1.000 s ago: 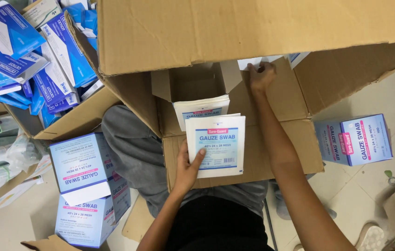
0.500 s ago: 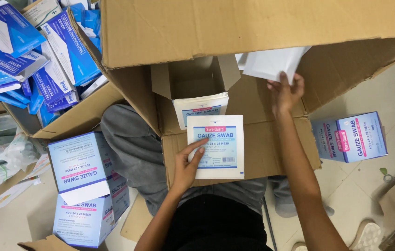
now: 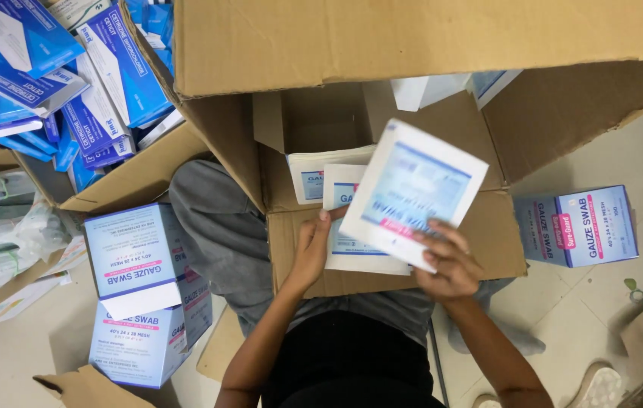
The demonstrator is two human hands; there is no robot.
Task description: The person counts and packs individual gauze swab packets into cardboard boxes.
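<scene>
- Right hand [image 3: 450,264] pinching a flat white-and-blue gauze packet [image 3: 412,193] by its lower edge only, thumb under, fingers on top; packet tilted and blurred above the cardboard flap [image 3: 480,242].
- Left hand [image 3: 312,249] resting with fingers curled against the left edge of the stack of packets [image 3: 351,242] lying on that flap.
- Risk of a slip: a grip at one edge of a slick packet, most of it hanging free beyond the fingers, likely enough to let it swing or drop.
- Risk of a skewed landing: held packet turned at an angle to the stack beneath, so corners apt to overhang unless squared first.
- Risk of the stack sliding: flap unsupported past the lap, sloping a little toward the body; a nudge from either hand enough to send packets off the near edge onto the floor [image 3: 608,317].
- Risk of a knock behind: small open carton [image 3: 314,121] with more packets standing just beside the stack, easy to tip with a careless reach.
- Risk of a mix-up: blue-and-white boxes [image 3: 140,257] at the left knee, another box [image 3: 578,227] on the right, a big carton of loose blue packs [image 3: 72,91] at upper left, all near and alike in colour.
- Large overhead flap [image 3: 412,38] hiding the carton's depth; contents there impossible to judge.
</scene>
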